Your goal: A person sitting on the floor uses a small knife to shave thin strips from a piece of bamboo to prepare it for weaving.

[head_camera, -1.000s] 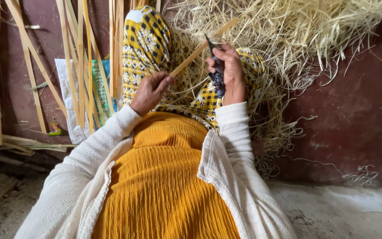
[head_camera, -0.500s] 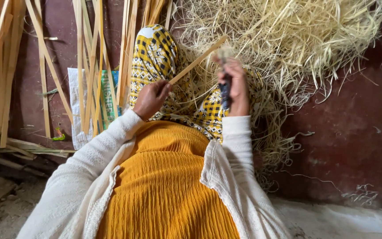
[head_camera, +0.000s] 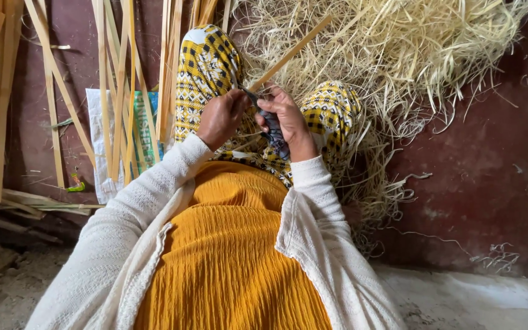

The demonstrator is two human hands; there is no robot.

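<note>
Hands: right (head_camera: 285,119) grips knife (head_camera: 271,125); left (head_camera: 220,117) pinches strip (head_camera: 288,55) (bamboo, prob.).

Dark red floor (head_camera: 496,183), heaped with pale straw shavings (head_camera: 398,55); flat bamboo strips (head_camera: 117,91) strewn at left, over a white printed sack (head_camera: 102,146); small green scrap (head_camera: 76,185) nearby.

Two hands (head_camera: 255,116), one knife (head_camera: 270,125), one shavings heap (head_camera: 398,55)
</note>
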